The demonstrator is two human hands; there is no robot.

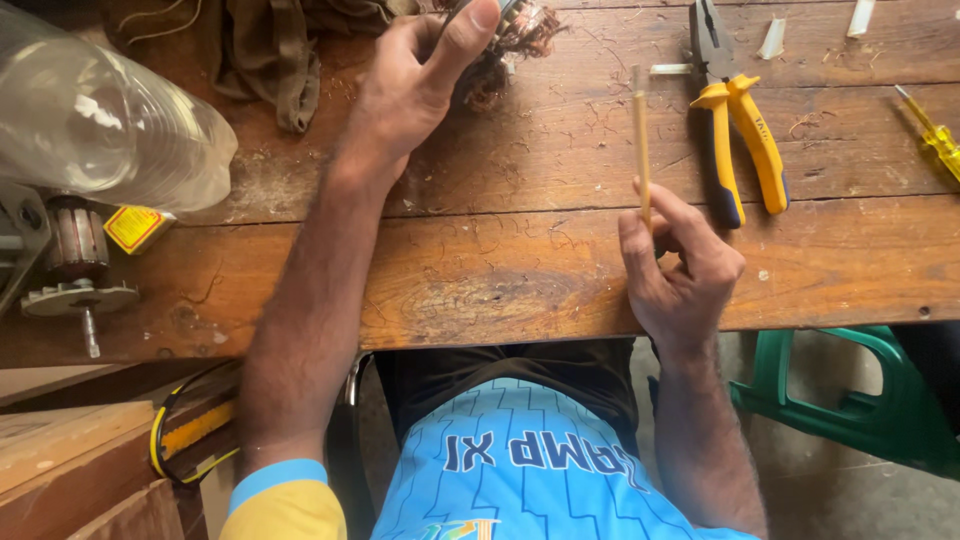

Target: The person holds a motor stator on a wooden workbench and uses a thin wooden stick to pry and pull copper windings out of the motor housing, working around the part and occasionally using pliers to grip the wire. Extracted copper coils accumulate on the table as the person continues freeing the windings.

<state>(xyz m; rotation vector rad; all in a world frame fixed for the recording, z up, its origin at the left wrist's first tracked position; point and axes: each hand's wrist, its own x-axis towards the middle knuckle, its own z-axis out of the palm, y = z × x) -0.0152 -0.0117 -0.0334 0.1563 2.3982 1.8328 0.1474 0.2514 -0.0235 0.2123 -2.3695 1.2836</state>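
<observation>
A clear plastic bottle [110, 120] lies cut off at the left edge of the worn wooden table [500, 280]. The left hand [415, 85] pinches a copper-wound part [510, 40], half hidden at the top edge. The right hand's [680, 270] fingers pinch a thin yellowish stick [640, 140] upright; yellow-handled pliers [735, 120] lie beside it.

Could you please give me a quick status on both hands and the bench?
Left hand grips copper-wound coil. Right hand holds thin yellowish stick upright. Yellow-handled pliers lie right of the stick, apart.
</observation>
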